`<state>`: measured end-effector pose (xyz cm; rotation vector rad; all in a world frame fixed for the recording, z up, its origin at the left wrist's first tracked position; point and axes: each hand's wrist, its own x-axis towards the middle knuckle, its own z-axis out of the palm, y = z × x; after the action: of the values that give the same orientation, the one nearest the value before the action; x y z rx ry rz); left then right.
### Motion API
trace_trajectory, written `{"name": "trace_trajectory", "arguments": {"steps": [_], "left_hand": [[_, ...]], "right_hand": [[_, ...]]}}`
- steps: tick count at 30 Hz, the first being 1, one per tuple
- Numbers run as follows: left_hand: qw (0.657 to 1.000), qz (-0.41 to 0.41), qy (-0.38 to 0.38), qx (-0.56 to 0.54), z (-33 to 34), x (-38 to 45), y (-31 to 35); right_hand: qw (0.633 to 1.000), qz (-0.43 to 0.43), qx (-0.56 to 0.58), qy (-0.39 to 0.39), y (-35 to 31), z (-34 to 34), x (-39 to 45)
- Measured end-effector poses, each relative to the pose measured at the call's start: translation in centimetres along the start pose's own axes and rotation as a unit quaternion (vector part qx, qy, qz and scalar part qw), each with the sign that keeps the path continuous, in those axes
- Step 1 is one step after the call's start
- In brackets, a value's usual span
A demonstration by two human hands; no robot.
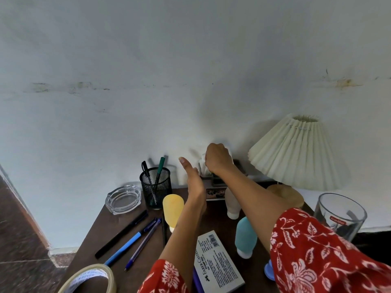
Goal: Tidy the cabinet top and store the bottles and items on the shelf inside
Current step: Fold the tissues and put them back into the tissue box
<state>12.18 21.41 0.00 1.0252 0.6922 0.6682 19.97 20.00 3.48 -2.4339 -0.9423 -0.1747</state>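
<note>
While the right hand (218, 158) curls its fingers over something white, seemingly a tissue, at a small holder (208, 178) against the wall at the bench's back edge, the left hand (193, 178) stands edge-up just beside it, fingers straight and together, gripping nothing. The bottles remain on top, none stored: a yellow bottle (173, 209) lies near the mesh pen cup (155, 187), a white bottle (232, 205) stands cap-down under the right forearm, and a blue bottle (246, 235) stands cap-down toward the front right. Both forearms cross above these, so, as I judge it, a careless pull back could topple the white or blue bottle, or nudge the yellow one into rolling onto the loose pens (131, 240) left of it. A drinking glass (340, 214) at the right edge sits close to the red sleeve (317, 250) and could be swept off. Tugging the tissue hard may also tip the holder toward the lamp (296, 151).
</note>
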Motion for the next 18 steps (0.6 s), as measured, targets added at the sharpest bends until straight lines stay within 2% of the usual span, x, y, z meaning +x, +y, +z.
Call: {"name": "trace_trajectory", "arguments": {"steps": [11,18], "left_hand": [[0.998,0.051,-0.026,-0.037,0.05,0.01,-0.09],[0.998,0.065,-0.025,-0.004,0.29,0.3,-0.27]], "right_hand": [[0.996,0.043,0.045,-0.058,-0.01,0.34,0.04],[0.995,0.025,0.029,-0.093,-0.03,0.41,-0.22]]}}
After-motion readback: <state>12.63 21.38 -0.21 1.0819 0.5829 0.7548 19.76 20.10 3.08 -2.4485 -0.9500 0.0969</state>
